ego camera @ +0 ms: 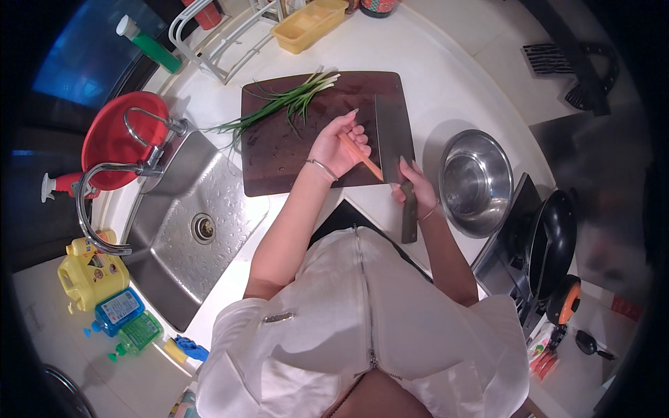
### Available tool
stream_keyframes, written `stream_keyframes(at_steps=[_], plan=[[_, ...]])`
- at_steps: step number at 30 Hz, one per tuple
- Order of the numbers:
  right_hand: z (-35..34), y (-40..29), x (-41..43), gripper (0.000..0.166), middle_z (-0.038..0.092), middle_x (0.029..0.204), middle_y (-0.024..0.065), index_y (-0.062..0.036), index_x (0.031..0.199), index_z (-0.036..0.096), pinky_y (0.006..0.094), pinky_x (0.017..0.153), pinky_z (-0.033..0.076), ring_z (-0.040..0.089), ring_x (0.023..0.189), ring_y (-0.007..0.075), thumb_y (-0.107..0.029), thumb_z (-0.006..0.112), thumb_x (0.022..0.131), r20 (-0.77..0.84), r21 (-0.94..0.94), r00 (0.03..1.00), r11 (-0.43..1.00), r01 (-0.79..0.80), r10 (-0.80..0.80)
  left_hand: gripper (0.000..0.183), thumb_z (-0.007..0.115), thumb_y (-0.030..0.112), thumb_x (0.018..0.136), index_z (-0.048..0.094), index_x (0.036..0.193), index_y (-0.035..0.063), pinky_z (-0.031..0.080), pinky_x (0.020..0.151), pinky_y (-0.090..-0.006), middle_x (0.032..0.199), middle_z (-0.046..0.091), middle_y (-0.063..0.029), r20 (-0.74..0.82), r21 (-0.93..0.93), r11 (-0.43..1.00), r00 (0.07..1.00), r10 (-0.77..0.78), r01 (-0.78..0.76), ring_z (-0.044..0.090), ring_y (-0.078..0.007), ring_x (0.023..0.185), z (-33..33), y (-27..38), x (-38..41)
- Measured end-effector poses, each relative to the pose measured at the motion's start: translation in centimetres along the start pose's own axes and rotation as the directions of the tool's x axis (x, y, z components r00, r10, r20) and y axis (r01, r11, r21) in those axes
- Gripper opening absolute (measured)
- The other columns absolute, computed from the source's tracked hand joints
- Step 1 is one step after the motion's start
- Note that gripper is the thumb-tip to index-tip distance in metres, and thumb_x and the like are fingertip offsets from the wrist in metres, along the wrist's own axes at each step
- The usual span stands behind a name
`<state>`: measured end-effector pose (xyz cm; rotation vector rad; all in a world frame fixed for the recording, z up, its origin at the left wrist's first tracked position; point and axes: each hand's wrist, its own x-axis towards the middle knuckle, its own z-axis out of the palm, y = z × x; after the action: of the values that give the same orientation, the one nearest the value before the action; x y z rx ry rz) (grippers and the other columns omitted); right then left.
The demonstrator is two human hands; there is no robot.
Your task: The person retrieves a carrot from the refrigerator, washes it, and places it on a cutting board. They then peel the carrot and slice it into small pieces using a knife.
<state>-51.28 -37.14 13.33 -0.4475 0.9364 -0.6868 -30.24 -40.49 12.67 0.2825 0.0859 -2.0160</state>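
My left hand (334, 143) is closed around a slim orange stick (370, 165), probably a piece of carrot, whose end points toward the cleaver. In my right hand (421, 189) is a Chinese cleaver (388, 133) with a dark handle; its broad blade extends away from me over the right side of the board. Under both sits a dark brown cutting board (272, 170), wet in places. A bunch of scallions (279, 108) lies across its far left, with green tips hanging past the left edge and white ends at the back.
At right stands a stainless steel bowl (475, 183), near a black wok (554, 245) on the stove. On the left are a steel sink (196, 183), its faucet (86, 204), a red basin (99, 138) and detergent bottles (120, 312). A yellow tray (308, 26) is at the back.
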Motion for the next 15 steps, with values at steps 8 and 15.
stream_keyframes(at_steps=[8,15], plan=[[0.5,-0.4,-1.7,0.021,0.051,0.062,0.0037,-0.0149,0.095,0.045,0.0242,0.034,0.036,0.047,0.039,0.0125,-0.032,0.057,0.089,-0.173,-0.13,0.967,0.978,0.164,-0.185,0.011,0.061,0.016,0.084,0.056,0.076,0.0096,0.037,0.055,-0.027,0.067,0.05,-0.0005,-0.162,0.147,0.981,0.975,0.15,-0.127,0.042,-0.0109,0.055,-0.3,0.2,0.5],[-0.6,0.8,-4.9,0.021,0.054,0.066,0.0034,-0.0087,0.101,0.048,0.0253,0.034,0.038,0.048,0.038,0.0131,-0.023,0.058,0.089,-0.236,-0.251,0.897,0.915,0.315,-0.373,0.015,0.065,0.015,0.083,0.052,0.083,0.0085,0.033,0.049,-0.0201,0.064,0.046,0.0049,0.162,0.911,0.29,0.901,0.403,-0.293,0.039,-0.0062,0.053,0.4,-0.7,4.2]])
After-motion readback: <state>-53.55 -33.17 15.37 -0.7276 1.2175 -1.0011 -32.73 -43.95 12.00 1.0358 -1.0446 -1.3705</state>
